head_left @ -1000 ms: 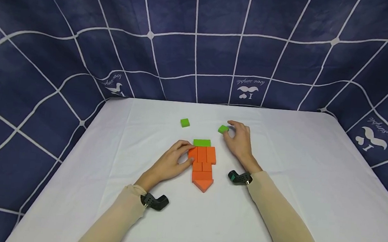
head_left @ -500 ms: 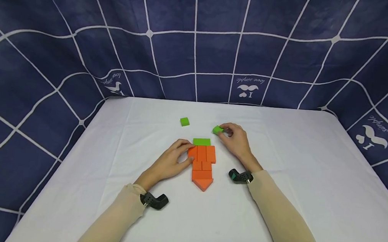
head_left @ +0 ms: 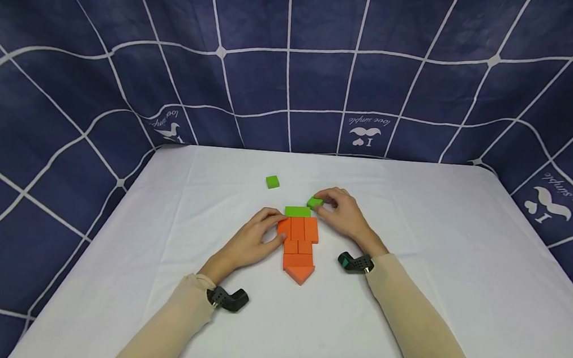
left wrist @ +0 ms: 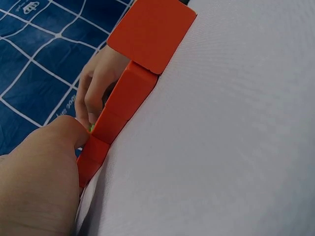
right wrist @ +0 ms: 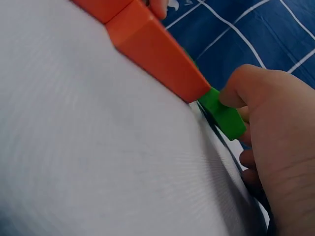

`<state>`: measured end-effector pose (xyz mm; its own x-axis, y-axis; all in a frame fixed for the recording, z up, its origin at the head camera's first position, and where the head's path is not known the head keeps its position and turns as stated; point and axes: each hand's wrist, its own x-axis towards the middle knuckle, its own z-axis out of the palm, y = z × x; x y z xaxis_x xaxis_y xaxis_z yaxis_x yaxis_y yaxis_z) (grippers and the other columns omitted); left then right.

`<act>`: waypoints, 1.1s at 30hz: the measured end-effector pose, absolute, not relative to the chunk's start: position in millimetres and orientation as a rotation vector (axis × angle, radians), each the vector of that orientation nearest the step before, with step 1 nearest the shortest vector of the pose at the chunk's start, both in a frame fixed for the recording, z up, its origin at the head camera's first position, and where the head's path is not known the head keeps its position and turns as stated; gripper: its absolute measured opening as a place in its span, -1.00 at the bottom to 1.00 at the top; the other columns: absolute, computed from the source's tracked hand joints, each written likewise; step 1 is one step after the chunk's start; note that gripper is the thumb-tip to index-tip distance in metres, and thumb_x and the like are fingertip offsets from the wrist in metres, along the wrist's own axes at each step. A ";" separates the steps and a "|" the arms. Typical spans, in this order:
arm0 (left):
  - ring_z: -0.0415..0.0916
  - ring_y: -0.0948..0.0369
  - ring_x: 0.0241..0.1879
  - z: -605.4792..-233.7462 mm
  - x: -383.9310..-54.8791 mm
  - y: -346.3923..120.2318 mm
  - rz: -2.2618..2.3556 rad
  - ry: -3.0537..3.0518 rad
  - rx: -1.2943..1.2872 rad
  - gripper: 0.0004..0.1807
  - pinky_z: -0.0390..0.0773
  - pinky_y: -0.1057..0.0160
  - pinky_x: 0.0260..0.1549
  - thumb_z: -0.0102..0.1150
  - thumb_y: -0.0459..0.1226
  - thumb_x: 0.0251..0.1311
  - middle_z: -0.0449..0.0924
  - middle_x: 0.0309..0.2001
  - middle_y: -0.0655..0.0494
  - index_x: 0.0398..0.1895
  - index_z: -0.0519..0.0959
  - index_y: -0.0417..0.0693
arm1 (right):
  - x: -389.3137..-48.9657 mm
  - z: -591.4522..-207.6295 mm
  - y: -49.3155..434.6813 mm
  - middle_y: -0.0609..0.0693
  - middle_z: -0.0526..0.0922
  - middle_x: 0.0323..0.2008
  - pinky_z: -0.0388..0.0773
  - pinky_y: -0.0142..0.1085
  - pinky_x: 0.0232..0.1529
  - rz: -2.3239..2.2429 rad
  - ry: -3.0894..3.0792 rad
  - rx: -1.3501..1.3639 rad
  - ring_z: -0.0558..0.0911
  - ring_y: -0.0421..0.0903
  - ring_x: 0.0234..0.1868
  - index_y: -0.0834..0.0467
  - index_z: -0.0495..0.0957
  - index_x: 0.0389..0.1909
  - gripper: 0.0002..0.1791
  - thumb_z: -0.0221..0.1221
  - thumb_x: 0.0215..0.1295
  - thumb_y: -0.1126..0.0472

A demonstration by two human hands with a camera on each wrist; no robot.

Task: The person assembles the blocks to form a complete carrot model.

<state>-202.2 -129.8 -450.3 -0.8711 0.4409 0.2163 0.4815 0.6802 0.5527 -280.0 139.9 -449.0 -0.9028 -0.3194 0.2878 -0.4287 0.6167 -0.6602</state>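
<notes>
In the head view, several orange blocks (head_left: 296,228) lie flat and joined in a column, with a triangular block (head_left: 300,274) at the near end. Across the far end lies a long green block (head_left: 297,211). My left hand (head_left: 249,241) holds the leftmost orange block of the far row, index finger at its far edge and thumb at its near edge. Between thumb and fingers, my right hand (head_left: 342,212) pinches a small green block (right wrist: 224,114) beside the long one's right end. The right wrist view shows it against an orange block's corner; whether they touch, I cannot tell.
Farther back on the white tablecloth (head_left: 406,212) lies another small green block (head_left: 272,182), left of the column. A dark blue grid-patterned curtain (head_left: 321,79) hangs behind the table and along both sides. Black wrist devices (head_left: 227,298) sit on both cuffs.
My right hand has closed its fingers on the small green block and brought it left and nearer, up to the long green block. The left hand stays in place.
</notes>
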 end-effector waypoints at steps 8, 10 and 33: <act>0.41 0.19 0.32 -448.9 -201.1 -132.7 -0.983 -2.823 -0.769 -0.49 0.40 0.14 0.43 0.21 -0.09 0.44 0.40 0.31 0.13 0.38 0.51 -0.06 | -279.4 -446.6 136.3 0.00 0.66 -0.09 0.53 -0.16 0.04 1.121 -2.739 0.673 0.53 -0.04 -0.04 0.08 0.68 0.09 -0.64 0.31 0.30 0.10; 0.41 0.19 0.32 -448.7 -200.7 -133.4 -0.984 -2.823 -0.767 -0.49 0.40 0.13 0.43 0.21 -0.08 0.44 0.40 0.31 0.13 0.38 0.51 -0.06 | -279.4 -446.5 135.4 0.00 0.66 -0.09 0.53 -0.17 0.04 1.111 -2.743 0.675 0.52 -0.05 -0.04 0.08 0.68 0.09 -0.64 0.31 0.30 0.10; 0.39 0.16 0.35 -450.2 -202.3 -133.4 -0.960 -2.837 -0.771 -0.48 0.39 0.11 0.43 0.19 -0.08 0.44 0.39 0.33 0.11 0.39 0.50 -0.05 | -293.5 -438.2 125.9 0.08 0.73 -0.01 0.54 -0.13 0.00 1.107 -2.690 0.680 0.58 0.02 -0.02 0.14 0.67 0.11 -0.69 0.28 0.40 0.16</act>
<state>-202.3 -133.4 -450.2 -0.8745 0.4419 0.1998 0.4724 0.6831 0.5569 -293.5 125.9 -438.2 -0.8851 -0.3507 0.3060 -0.4645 0.6238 -0.6286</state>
